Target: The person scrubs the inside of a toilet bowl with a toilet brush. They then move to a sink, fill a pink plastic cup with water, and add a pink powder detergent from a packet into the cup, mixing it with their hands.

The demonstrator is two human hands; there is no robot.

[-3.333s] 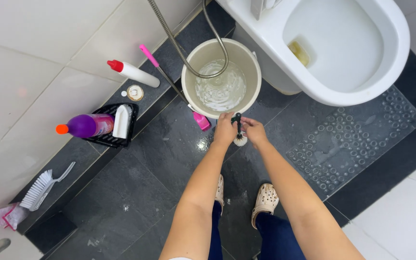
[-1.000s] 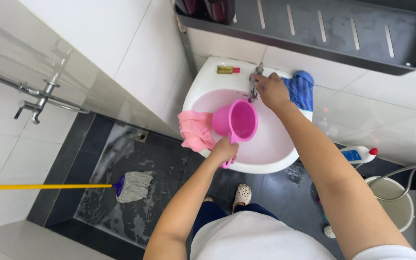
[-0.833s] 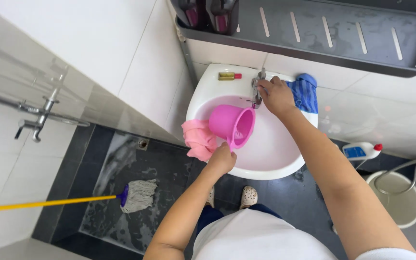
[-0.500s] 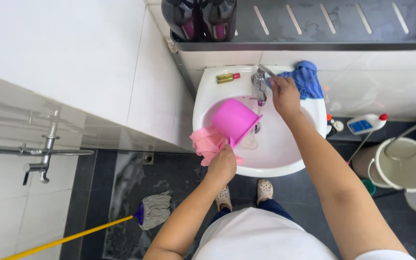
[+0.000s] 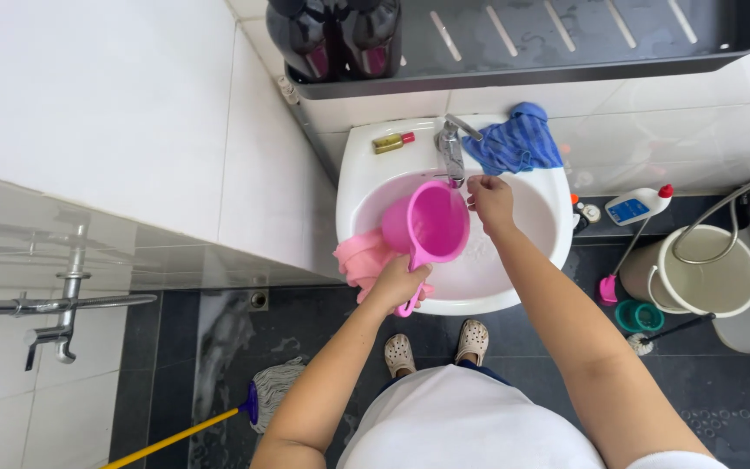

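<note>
While the left hand (image 5: pixel 397 282) clamps the handle of the pink jug (image 5: pixel 434 224) over the sink (image 5: pixel 538 193) basin under the tap (image 5: pixel 451 149), the right hand (image 5: pixel 490 198) hovers half-closed, empty; light, stiff plastic, probably slippery wet.

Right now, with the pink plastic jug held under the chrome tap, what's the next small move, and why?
Probably open the chrome tap: the right hand hovers just beside its spout, no water stream is visible, and the left hand grips the handle of the pink plastic jug, tilted in the white basin with its mouth below the spout.
</note>
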